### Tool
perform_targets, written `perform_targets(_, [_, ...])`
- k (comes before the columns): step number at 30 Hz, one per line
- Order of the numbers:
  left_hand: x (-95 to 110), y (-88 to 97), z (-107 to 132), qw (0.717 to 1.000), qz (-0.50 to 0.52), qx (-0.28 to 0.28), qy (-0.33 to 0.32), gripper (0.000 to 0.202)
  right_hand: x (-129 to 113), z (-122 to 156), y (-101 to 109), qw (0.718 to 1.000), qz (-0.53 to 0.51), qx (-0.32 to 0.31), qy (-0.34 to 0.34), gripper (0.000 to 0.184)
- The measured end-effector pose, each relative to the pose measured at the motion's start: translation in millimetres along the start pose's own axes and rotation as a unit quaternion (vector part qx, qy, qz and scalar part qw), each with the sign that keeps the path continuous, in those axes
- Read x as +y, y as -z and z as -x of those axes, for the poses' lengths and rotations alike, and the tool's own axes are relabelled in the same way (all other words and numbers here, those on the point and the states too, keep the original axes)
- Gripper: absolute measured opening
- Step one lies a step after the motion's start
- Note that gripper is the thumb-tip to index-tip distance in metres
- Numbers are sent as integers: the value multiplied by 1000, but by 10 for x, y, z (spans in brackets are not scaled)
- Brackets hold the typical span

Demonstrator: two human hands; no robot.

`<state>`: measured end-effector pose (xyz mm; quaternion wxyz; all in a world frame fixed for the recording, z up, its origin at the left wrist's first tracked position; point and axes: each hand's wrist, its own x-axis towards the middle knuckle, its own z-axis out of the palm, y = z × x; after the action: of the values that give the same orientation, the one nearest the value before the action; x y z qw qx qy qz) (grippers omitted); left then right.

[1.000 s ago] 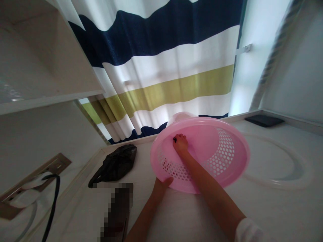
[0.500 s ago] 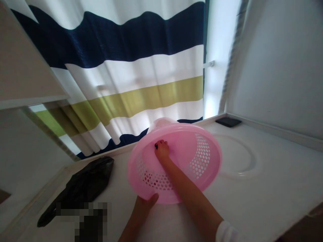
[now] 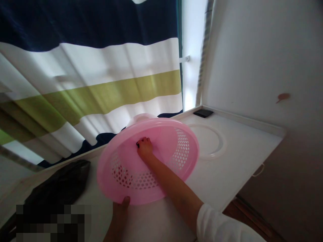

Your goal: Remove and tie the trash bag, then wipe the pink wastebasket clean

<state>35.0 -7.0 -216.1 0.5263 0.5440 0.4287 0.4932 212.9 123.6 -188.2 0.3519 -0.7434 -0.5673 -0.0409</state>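
A pink plastic basket [image 3: 131, 126] with perforated sides is tilted so that its open mouth faces me. My left hand [image 3: 121, 210] holds its near rim, the thumb over the edge and the other fingers hidden beneath. My right hand [image 3: 145, 149] reaches inside the basket against the inner bottom, its fingers curled. A small black object [image 3: 137, 145] shows at the edge of these fingers, most of it covered; its kind is unclear. A pale translucent thing [image 3: 141, 117] stands partly hidden behind the basket.
On the white tabletop [image 3: 232, 154] a clear round ring-like rim [image 3: 222, 144] lies right of the basket. A flat black object [image 3: 203, 113] sits in the far corner. A black plastic bag [image 3: 63, 181] lies at left. A striped curtain [image 3: 113, 90] hangs behind; a wall [image 3: 252, 67] stands at right.
My view has turned to the right, so everything appears further left, and more of the table's right side shows. Both hands keep their places on and in the basket.
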Motion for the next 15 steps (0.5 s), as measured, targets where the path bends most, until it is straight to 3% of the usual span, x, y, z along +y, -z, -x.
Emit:
perform_targets(4, [162, -132, 68, 999, -8, 41, -4, 74, -31, 40, 26, 999, -1, -30, -29, 28])
perform_targets(7, [237, -172, 109, 1000, 14, 28, -1, 70, -45, 51, 74, 998, 6, -51, -23, 28])
perform_targets(13, [297, -183, 152, 997, 18, 13, -72, 70, -11, -10, 305, 991, 20, -101, 86, 24])
perform_targets(15, [329, -197, 162, 995, 20, 11, -92, 68, -28, -80, 420, 988, 10, -86, 129, 23])
